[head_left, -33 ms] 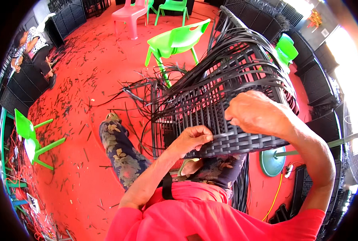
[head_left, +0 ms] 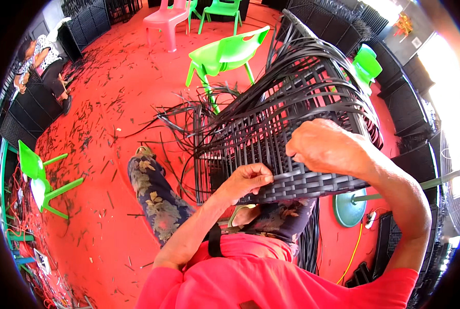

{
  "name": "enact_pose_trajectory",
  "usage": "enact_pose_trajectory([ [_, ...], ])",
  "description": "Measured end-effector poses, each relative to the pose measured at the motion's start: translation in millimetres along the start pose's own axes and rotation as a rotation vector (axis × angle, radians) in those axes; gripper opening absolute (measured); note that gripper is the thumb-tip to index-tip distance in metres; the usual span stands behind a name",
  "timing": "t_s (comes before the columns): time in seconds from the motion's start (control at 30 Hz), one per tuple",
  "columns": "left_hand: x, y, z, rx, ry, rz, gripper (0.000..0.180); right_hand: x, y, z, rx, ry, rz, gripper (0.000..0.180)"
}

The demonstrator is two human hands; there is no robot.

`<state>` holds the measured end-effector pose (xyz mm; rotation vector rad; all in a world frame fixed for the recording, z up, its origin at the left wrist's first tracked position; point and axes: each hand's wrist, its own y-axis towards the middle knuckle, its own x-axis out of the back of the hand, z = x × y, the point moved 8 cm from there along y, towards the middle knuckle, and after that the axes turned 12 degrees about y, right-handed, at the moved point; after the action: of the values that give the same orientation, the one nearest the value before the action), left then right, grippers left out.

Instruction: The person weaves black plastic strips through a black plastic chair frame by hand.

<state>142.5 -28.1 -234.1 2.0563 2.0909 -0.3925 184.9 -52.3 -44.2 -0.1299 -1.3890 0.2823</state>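
Note:
A half-woven black wicker panel (head_left: 312, 184) on a frame leans across my lap. Its near edge is tightly woven from flat plastic strips, while long loose strips (head_left: 297, 62) arch over its far part. My left hand (head_left: 246, 181) is closed in a pinch at the left end of the woven rows, with thumb and forefinger on a strip at the edge. My right hand (head_left: 325, 147) is curled into a fist just above the weave, right of my left hand. Whatever its fingers hold is hidden beneath them.
Strip scraps litter the red floor (head_left: 101, 170). A green chair (head_left: 224, 51) stands beyond the panel, another (head_left: 42, 177) at the left. A round teal base (head_left: 350, 208) with a pole is close on my right. A co-worker (head_left: 44, 62) sits far left beside black woven pieces (head_left: 29, 113).
My right hand has shifted very slightly left and downward over the weave. My left hand stays at the panel's edge.

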Motion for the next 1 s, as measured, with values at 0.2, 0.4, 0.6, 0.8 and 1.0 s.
enact_pose_trajectory([
  [0.2,-11,-21,-9,-0.096,-0.032,-0.073,0.013,-51,10,-2,0.085,0.114,0.212,0.008],
  [0.4,-9,-15,-11,-0.102,-0.106,-0.069,0.010,-72,14,-16,-0.167,0.616,0.262,0.012],
  [0.6,-10,-12,-13,-0.014,-0.244,-0.007,0.032,-46,15,-21,-0.388,0.377,0.149,0.016],
  [0.8,-22,9,-7,0.064,-0.526,0.223,0.032,-38,11,-24,-0.522,0.513,0.103,0.021],
  [1.0,-33,15,-4,0.059,-0.706,0.228,0.028,-37,4,-26,-0.573,0.308,0.022,0.022],
])
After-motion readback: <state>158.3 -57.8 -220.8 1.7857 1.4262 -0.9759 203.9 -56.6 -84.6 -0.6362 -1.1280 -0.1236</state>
